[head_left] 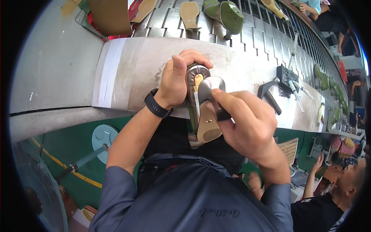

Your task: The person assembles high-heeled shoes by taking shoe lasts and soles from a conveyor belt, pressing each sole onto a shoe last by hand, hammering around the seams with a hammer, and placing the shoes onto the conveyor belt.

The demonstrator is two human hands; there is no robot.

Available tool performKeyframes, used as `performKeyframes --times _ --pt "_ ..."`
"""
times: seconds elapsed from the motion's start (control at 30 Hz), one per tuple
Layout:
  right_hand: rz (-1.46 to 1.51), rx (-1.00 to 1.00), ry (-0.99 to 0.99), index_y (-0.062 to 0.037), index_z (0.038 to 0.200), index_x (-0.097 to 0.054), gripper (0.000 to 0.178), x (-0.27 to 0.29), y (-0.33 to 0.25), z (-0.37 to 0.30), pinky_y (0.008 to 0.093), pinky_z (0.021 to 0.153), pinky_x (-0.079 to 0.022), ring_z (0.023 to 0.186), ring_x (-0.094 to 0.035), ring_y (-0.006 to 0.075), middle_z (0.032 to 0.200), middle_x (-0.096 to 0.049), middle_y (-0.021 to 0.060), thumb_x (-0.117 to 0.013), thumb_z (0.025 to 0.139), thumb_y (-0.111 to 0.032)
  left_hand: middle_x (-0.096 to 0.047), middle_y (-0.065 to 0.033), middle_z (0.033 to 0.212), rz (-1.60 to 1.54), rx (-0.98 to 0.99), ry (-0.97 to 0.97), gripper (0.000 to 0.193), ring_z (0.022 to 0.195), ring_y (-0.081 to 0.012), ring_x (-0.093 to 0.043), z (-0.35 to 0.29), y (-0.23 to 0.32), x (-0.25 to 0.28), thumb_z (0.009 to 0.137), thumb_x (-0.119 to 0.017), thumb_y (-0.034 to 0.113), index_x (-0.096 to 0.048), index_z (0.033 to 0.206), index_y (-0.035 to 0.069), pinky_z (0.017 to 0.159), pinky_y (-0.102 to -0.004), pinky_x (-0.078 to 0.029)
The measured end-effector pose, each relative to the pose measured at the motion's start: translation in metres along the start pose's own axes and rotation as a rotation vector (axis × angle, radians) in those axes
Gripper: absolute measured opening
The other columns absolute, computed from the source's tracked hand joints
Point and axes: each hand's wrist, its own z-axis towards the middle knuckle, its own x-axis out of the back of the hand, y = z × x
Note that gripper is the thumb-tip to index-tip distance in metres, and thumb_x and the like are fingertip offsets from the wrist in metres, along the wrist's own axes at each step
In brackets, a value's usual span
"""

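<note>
My left hand (174, 81) is wrapped round the end of a dark, glossy shoe upper (190, 87), thumb raised; yellowish material shows inside its folded edge. The upper stands upside down at the bench edge, its length running toward my lap. Held in my right hand (249, 121) is a tan shoe sole (210, 129) with a dark heel (222, 113), my fingers closed on the heel part. The sole lies partly over the upper's underside, slightly askew to the right. My right fingers hide part of the heel, and how closely sole and upper touch I cannot tell.
On the worn bench (143, 65) a hammer (273, 99) lies beside a black block (285, 77) and several syringes. Beyond runs a slatted metal conveyor (255, 36) with soles and a green shoe (228, 17). A fan (38, 189) stands left; a co-worker (322, 208) is at right.
</note>
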Motion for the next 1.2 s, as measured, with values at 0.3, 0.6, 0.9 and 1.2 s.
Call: performKeyframes --times 0.3,0.6,0.9,1.2 --pt "-0.043 0.019 0.15 0.0027 0.105 -0.076 0.032 -0.035 0.008 0.004 0.0334 0.055 -0.052 0.062 -0.068 0.0236 0.079 -0.071 0.0114 -0.086 0.075 0.003 -0.07 -0.0125 0.103 0.039 -0.047 -0.008 0.115 0.1 -0.0238 -0.062 -0.002 0.0 0.002 0.096 0.002 0.086 -0.074 0.1 -0.001 0.095 -0.0369 -0.048" --pt "-0.055 0.047 0.102 0.0056 0.109 -0.073 0.037 -0.039 0.008 0.006 0.0341 0.059 -0.056 0.068 -0.068 0.0219 0.082 -0.068 0.0089 -0.078 0.072 0.003 -0.07 -0.0127 0.103 0.035 -0.054 -0.012 0.114 0.1 -0.0233 -0.062 -0.004 -0.002 0.006 0.096 0.001 0.085 -0.074 0.1 -0.001 0.094 -0.036 -0.048" --pt "-0.055 0.057 0.136 0.0046 0.108 -0.073 0.032 -0.052 0.015 0.006 0.034 0.057 -0.054 0.066 -0.066 0.0213 0.078 -0.066 0.0069 -0.078 0.077 0.0 -0.071 -0.0111 0.095 -0.082 -0.133 0.102 0.077 0.086 -0.0172 -0.063 -0.002 -0.007 0.003 0.112 -0.033 0.063 -0.073 0.099 -0.002 0.083 -0.0306 -0.05" --pt "0.146 -0.429 0.157 -0.0015 0.101 -0.072 0.024 -0.049 0.062 0.009 0.0286 0.063 -0.056 0.067 -0.07 0.0166 0.079 -0.073 0.0081 -0.086 0.084 -0.009 -0.073 -0.0028 0.089 -0.147 0.142 -0.117 0.04 0.08 -0.006 -0.064 0.049 -0.02 0.002 0.11 -0.06 0.035 -0.075 0.106 -0.001 0.07 -0.0222 -0.051"
